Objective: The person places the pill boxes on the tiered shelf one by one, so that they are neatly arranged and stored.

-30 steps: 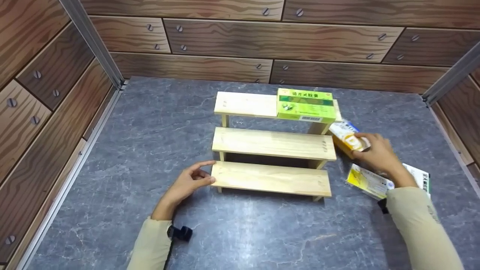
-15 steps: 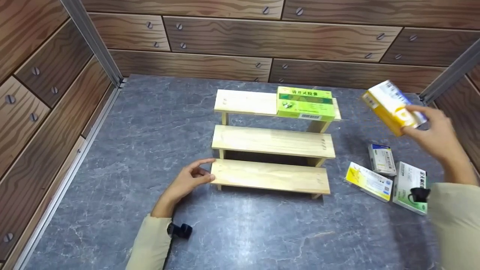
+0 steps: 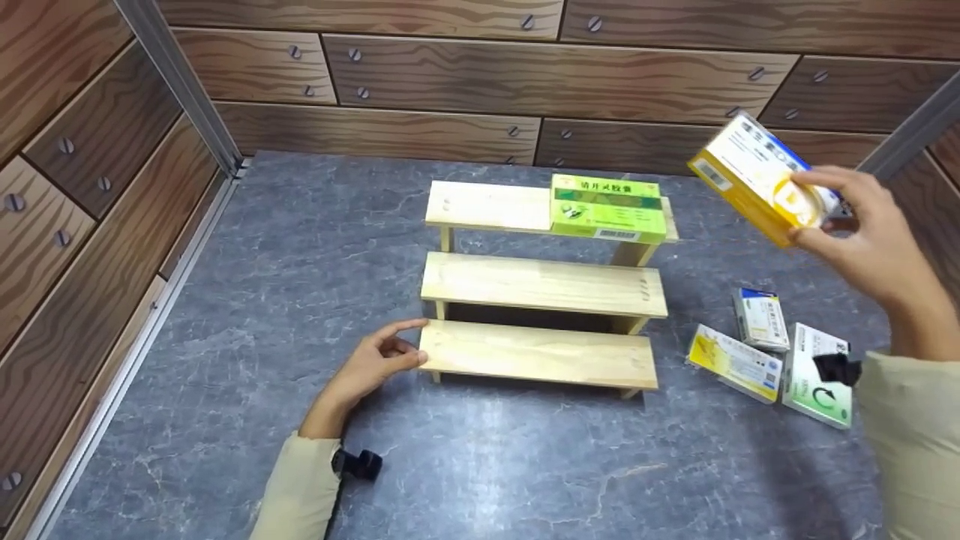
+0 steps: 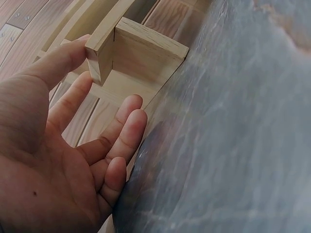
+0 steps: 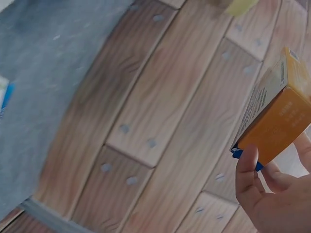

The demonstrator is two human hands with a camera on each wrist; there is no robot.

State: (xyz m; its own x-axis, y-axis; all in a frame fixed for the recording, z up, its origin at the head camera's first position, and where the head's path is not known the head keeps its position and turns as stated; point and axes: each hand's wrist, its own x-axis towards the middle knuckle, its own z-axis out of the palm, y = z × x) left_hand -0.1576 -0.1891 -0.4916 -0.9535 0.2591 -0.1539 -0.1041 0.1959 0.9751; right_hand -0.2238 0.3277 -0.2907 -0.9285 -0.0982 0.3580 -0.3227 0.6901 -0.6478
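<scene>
My right hand (image 3: pixel 870 232) grips a yellow-and-white medicine box (image 3: pixel 757 176) by one end, raised above the floor to the right of a three-step wooden stand (image 3: pixel 544 281). In the right wrist view the box's orange side (image 5: pixel 279 126) shows, with thumb and fingers round its lower end. My left hand (image 3: pixel 371 367) holds the left end of the stand's lowest step, thumb and forefinger at its two corners. The left wrist view shows the other fingers of this hand (image 4: pixel 73 136) loosely bent beside the stand. A green medicine box (image 3: pixel 607 208) lies on the top step's right part.
Right of the stand lie a yellow-and-white box (image 3: pixel 735 364), a small grey-white box with a blue end (image 3: pixel 761 319) and a white-and-green box (image 3: pixel 817 382). Wood-patterned walls (image 3: pixel 435 75) enclose the grey marbled surface (image 3: pixel 480 465) at the back and sides.
My right hand has lifted the yellow-and-white box from beside the stand, carrying it up and to the right, then slightly farther back. My left hand stays at the lowest step.
</scene>
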